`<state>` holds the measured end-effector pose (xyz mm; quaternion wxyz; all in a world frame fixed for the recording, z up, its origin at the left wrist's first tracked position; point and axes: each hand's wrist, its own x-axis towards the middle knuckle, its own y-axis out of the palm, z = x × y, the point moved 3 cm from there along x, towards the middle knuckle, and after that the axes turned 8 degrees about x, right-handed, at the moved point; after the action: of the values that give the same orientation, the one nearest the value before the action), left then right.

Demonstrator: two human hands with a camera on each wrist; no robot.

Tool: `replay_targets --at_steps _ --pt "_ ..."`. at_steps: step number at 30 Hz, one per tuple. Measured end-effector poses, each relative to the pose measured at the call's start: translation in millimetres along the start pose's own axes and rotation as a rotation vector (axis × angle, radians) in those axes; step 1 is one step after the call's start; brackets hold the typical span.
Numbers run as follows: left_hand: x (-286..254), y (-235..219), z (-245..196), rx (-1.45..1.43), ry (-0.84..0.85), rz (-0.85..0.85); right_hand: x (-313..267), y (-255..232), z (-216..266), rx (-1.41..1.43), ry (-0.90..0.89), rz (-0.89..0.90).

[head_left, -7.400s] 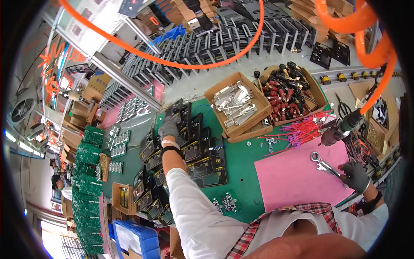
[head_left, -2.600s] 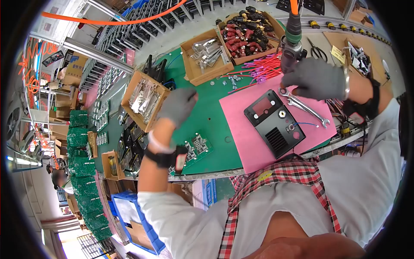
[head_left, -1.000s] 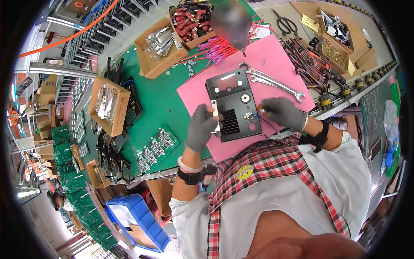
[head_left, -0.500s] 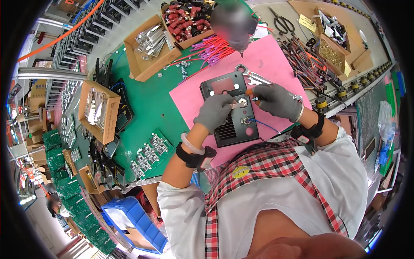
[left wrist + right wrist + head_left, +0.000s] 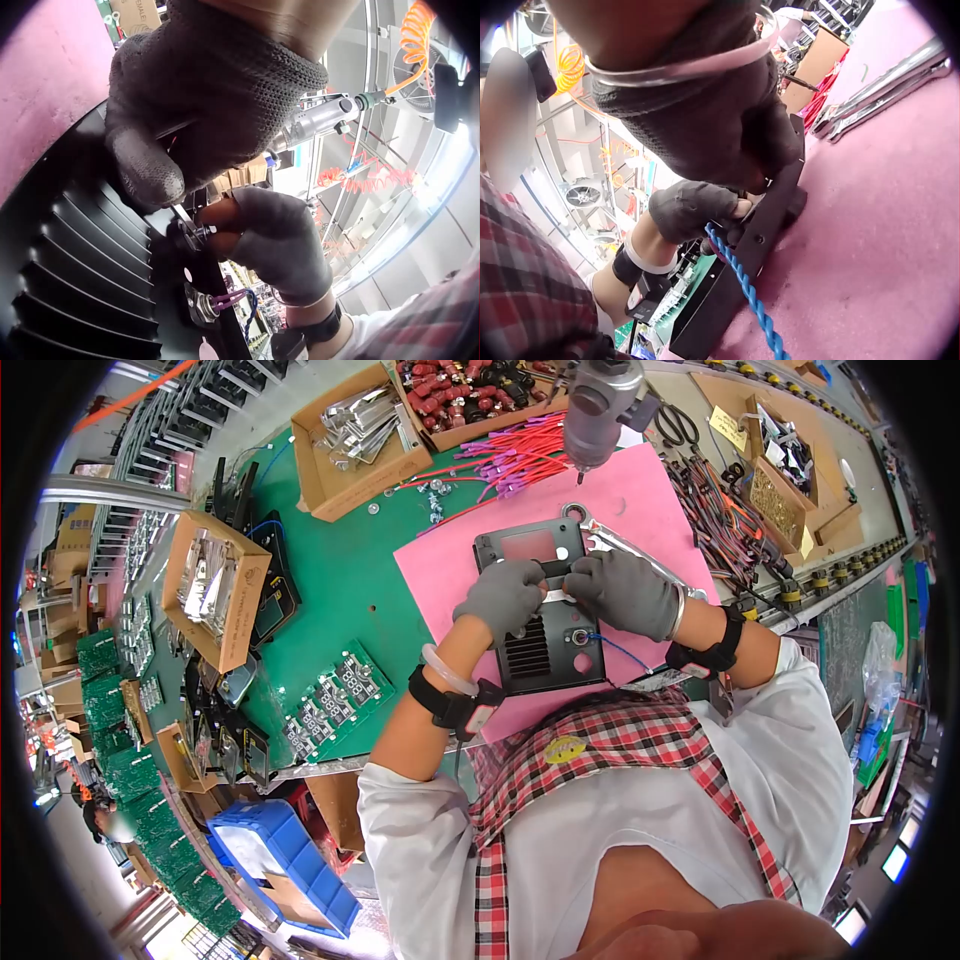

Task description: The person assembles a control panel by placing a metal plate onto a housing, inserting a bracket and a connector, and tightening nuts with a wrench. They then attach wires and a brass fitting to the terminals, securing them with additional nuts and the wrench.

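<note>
A black vented panel (image 5: 552, 655) lies on the pink mat (image 5: 440, 575). Over its middle, the left hand (image 5: 500, 598) pinches a flat metal strip (image 5: 553, 596); the left wrist view shows that strip (image 5: 184, 216) under its thumb. From the other side the right hand (image 5: 628, 592) meets it, bare thumb and fingertip pinching a small metal part (image 5: 210, 229) at the strip's end, details partly hidden. Below them a threaded fitting (image 5: 579, 637) carries a twisted blue wire (image 5: 750, 292). In the right wrist view both the right hand (image 5: 697, 120) and left hand (image 5: 694, 210) are close together.
Wrenches (image 5: 640, 552) lie beyond the right hand. A power driver (image 5: 600, 415) hangs over the mat's far edge. Boxes of metal strips (image 5: 335, 490) (image 5: 245, 610) stand left, circuit boards (image 5: 335, 705) nearer. Cables (image 5: 720, 510) and scissors (image 5: 676, 425) lie right.
The left hand brought a box of strips nearer from the left, then carried a strip from the panel's left edge to its middle. The right hand, earlier near the driver, has moved in against the left.
</note>
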<state>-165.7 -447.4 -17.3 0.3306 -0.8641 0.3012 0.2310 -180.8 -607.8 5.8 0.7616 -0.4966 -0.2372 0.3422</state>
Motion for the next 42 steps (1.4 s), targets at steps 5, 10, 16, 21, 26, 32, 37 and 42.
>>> replay_targets --at_steps 5,10,16,21,26,32,37,42 --pt "1.4 -1.9 -1.1 0.031 0.020 0.018 9.7 0.5 10.4 -0.255 -0.034 0.134" --pt "1.9 -1.9 -1.0 0.108 -0.014 0.038 17.5 -2.5 12.4 -0.264 -0.015 0.228" --pt "8.7 2.8 6.6 0.133 0.020 -0.014 24.5 -2.0 5.9 -0.193 0.231 0.353" --pt "8.7 2.0 6.2 0.076 0.038 -0.010 19.1 -10.1 2.6 -0.124 0.280 0.204" --pt "4.2 0.1 2.7 0.055 0.036 0.002 5.0 0.6 -4.8 -0.024 0.094 0.015" --pt "3.6 -1.6 0.2 0.061 0.006 0.015 0.2 -24.4 -16.9 0.022 0.126 -0.264" --pt "3.6 -0.1 0.1 -0.012 0.005 0.023 29.1 -92.6 -51.2 0.559 0.150 -0.771" --pt "-0.1 -1.6 -2.2 -0.012 -0.040 0.045 66.5 -98.5 -54.9 0.801 0.229 -0.398"
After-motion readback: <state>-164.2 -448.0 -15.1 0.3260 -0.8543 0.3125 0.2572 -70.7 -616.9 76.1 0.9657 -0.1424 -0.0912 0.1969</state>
